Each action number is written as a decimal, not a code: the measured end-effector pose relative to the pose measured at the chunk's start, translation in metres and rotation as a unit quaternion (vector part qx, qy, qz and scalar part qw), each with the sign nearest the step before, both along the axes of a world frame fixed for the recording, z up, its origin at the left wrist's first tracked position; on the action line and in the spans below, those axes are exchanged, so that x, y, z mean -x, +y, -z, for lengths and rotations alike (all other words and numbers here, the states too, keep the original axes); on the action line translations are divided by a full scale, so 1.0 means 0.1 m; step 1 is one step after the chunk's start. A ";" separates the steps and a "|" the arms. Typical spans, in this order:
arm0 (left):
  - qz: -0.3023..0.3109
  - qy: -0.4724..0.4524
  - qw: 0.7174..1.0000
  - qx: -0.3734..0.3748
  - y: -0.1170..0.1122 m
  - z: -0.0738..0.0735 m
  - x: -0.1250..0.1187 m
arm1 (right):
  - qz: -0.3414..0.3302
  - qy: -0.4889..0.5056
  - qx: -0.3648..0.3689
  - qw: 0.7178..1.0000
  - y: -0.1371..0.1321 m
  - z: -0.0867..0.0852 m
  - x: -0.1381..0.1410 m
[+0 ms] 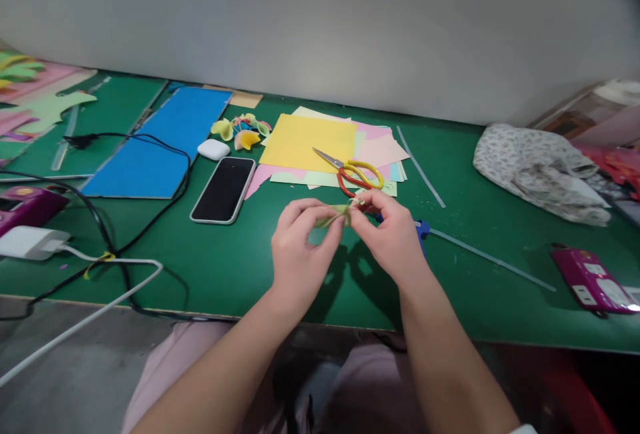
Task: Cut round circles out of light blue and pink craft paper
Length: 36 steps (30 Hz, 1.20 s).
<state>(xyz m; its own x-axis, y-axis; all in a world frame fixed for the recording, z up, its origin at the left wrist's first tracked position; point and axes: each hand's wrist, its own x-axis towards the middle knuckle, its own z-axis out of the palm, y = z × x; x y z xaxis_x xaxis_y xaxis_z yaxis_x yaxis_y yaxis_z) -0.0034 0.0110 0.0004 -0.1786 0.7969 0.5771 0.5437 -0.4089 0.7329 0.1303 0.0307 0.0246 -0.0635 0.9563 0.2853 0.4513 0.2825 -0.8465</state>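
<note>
Between my two hands is a small piece of light green paper [331, 216], bent and partly hidden by my fingers. My left hand [303, 241] pinches its left side between thumb and fingers. On the other side, my right hand [387, 229] grips its right end, where a thin curl of paper sticks up. Just beyond my hands, scissors [363, 174] with red and yellow handles lie on stacked coloured paper, topped by a yellow sheet [300, 141]. A blue glue gun [423, 227] with a long glue stick [493, 259] is partly hidden behind my right hand.
Left of the paper lie a phone [223, 191], a white earbud case [214, 149], curled paper flowers [245, 131] and a blue board [160, 144]. Black cables and a white charger [33, 242] occupy the left. A patterned cloth [530, 171] and purple device [593, 281] are at right.
</note>
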 end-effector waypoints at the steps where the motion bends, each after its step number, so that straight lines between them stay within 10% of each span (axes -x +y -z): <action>1: 0.005 -0.019 1.000 0.019 0.00 -0.01 0.00 | -0.007 0.009 0.010 1.000 0.00 -0.01 0.00; 26: 0.024 -0.099 0.989 0.104 0.02 -0.01 0.00 | 0.031 -0.011 0.003 0.999 -0.01 0.06 0.05; 36: 0.066 -0.378 0.888 0.254 0.10 -0.01 0.03 | 0.057 0.059 0.029 0.996 0.02 0.01 -0.02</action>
<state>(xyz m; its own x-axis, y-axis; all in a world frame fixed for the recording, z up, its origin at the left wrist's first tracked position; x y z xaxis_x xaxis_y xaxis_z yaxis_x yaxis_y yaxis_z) -0.0068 0.0214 0.0013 -0.2470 0.9630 -0.1079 -0.2112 0.0552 0.9759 0.1322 0.0323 0.0235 0.0781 0.9704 0.2287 0.3742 0.1841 -0.9089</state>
